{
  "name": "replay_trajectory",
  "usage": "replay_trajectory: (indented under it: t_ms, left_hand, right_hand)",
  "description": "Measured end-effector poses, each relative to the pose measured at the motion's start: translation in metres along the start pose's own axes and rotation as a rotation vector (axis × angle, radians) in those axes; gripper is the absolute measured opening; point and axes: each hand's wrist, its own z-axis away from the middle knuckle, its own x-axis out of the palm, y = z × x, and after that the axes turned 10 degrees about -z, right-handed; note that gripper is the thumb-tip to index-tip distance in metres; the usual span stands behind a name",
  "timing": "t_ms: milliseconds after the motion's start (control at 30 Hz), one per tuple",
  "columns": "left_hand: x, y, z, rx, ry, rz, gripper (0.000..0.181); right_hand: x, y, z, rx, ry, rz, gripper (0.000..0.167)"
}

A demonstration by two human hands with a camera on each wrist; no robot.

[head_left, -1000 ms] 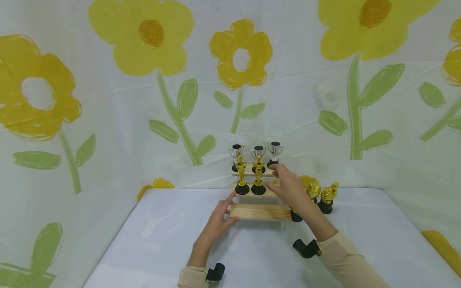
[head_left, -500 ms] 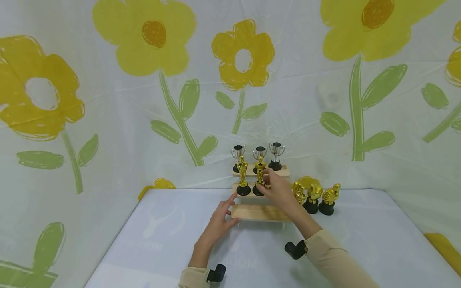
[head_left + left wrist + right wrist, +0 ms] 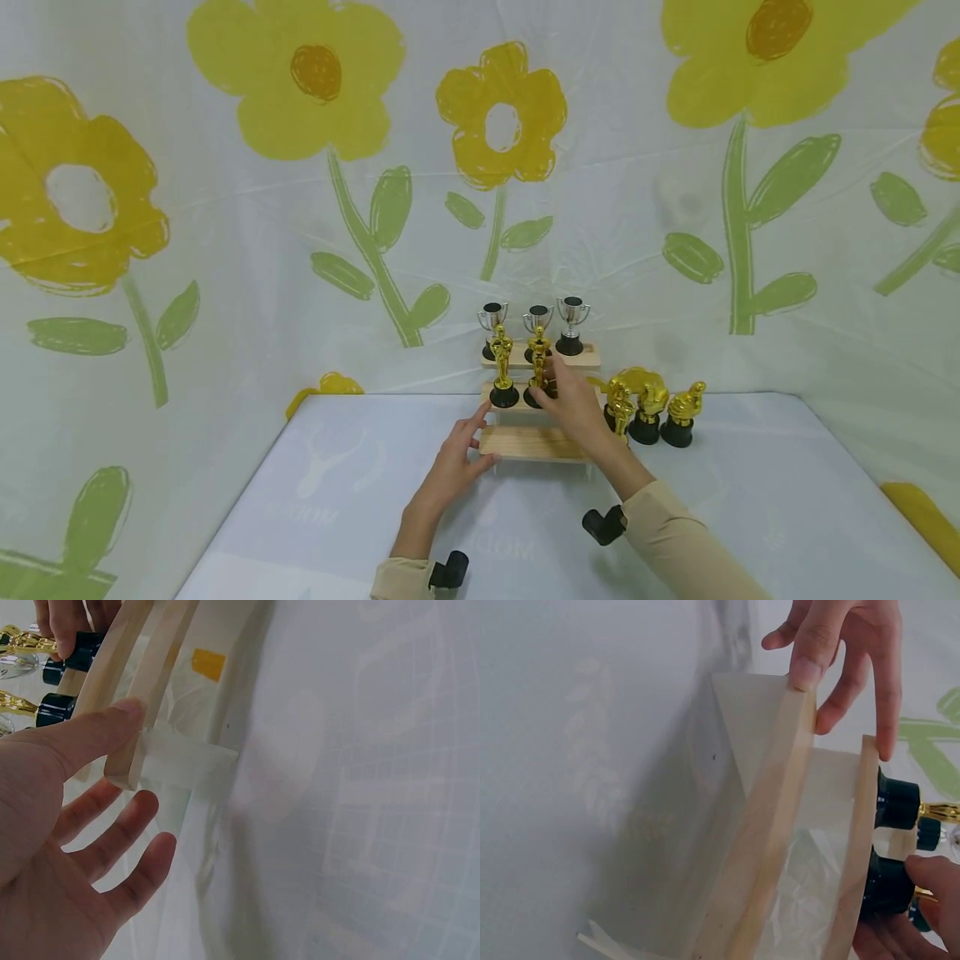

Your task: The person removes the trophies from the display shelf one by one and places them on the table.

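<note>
A three-tier wooden display stand stands at the back of the table. My left hand holds its left end, thumb on the lowest board's front edge, fingers at the side. Two gold statuette trophies stand upright on the middle tier. My right hand pinches the black base of the right statuette trophy, as the right wrist view also shows at that base. To its left is the other statuette trophy, untouched. Silver cup trophies, three in a row, stand on the top tier.
Right of the stand, several gold trophies with black bases stand on the white table; my right arm partly hides the nearest. A flower-printed cloth hangs close behind the stand.
My right hand has moved left and down from beside the right silver cup to the right statuette trophy's base, which it now pinches. My left hand has stayed on the stand's left end.
</note>
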Motion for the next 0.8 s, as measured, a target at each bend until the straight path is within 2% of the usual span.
replay_trajectory:
  t_ms: [300, 567, 800]
  left_hand:
    - [0.0005, -0.0007, -0.0002, -0.016, -0.01, -0.002, 0.081]
    - [0.0008, -0.0007, 0.0013, -0.008, -0.003, -0.008, 0.081]
    - [0.0008, -0.0011, 0.0009, -0.006, -0.004, -0.002, 0.08]
  right_hand:
    - [0.0027, 0.001, 0.0004, 0.032, 0.016, 0.006, 0.045]
    - [0.0021, -0.0002, 0.0001, 0.053, -0.03, 0.031, 0.024]
    - [-0.0014, -0.0031, -0.0029, 0.07, -0.054, 0.021, 0.018]
